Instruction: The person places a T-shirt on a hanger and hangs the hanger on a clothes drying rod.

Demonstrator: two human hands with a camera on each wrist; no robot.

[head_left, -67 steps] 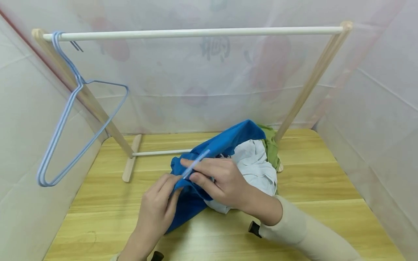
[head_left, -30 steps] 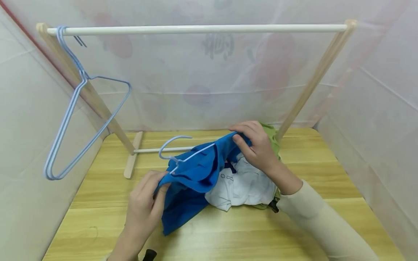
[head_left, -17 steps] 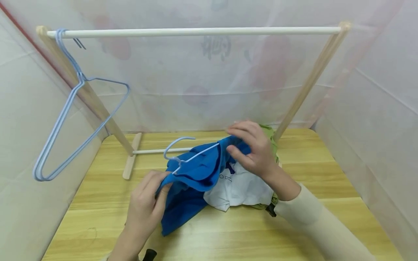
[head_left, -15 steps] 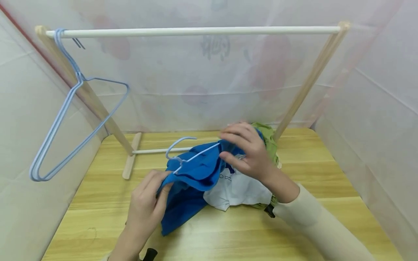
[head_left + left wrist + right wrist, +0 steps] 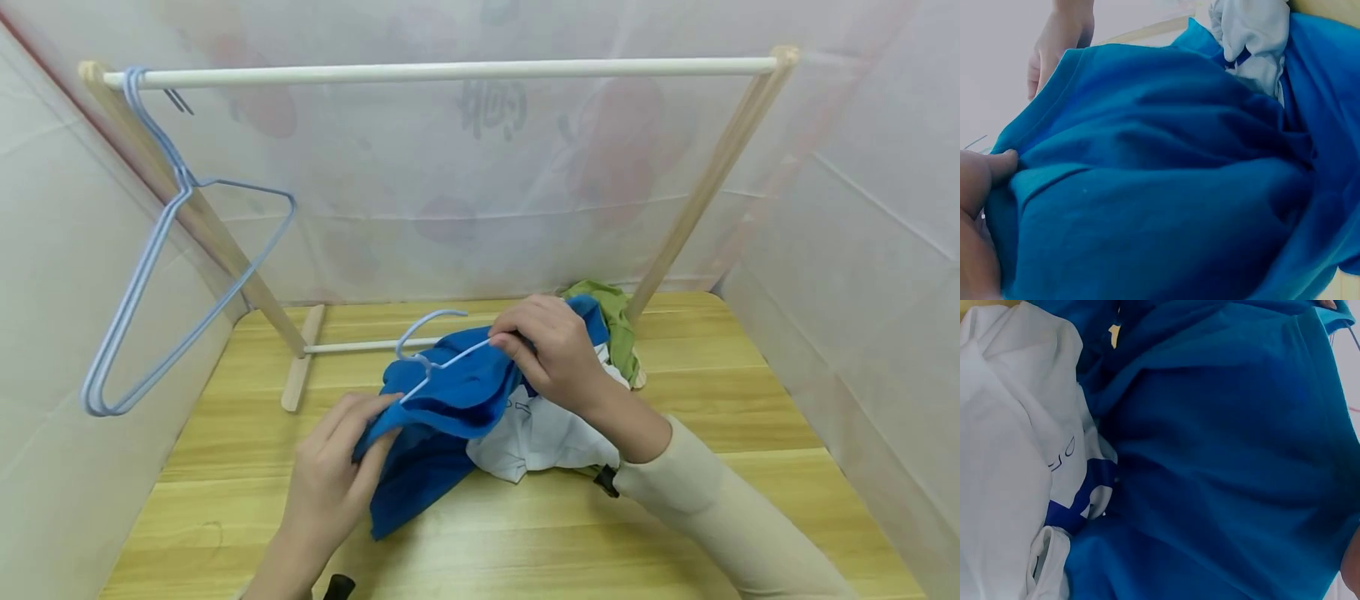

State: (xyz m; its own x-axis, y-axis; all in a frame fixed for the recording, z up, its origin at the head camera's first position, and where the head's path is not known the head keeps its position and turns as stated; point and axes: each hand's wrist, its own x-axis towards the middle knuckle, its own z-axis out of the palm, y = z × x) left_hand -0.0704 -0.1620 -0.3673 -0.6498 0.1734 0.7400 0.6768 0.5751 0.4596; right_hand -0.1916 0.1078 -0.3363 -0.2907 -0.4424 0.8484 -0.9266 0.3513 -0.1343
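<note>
In the head view a blue T-shirt [image 5: 420, 479] is bunched in front of me, its neckline facing up. A pale blue wire hanger [image 5: 465, 353] sits in the neckline, hook standing out and pointing right, its lower part hidden by cloth. My left hand [image 5: 337, 458] pinches the shirt's edge at the hanger's left shoulder. My right hand [image 5: 551, 350] grips the right shoulder, thumb and fingers at the wire and neckline. The left wrist view shows my left thumb on the blue cloth [image 5: 1147, 231]; the right wrist view shows mostly cloth, the right hand barely in frame.
A white shirt [image 5: 536, 442] with dark print lies right of the blue one, a green garment [image 5: 615, 321] behind it. Above, a white rod [image 5: 450, 72] spans the wooden rack; pale blue hangers [image 5: 182, 177] hang at its left end. Fabric walls enclose the wooden table [image 5: 750, 517].
The right hand went from the neckline out to the shirt's right shoulder, let go, then came back left and took hold by the hanger wire. The hook has emerged; the left hand keeps its pinch.
</note>
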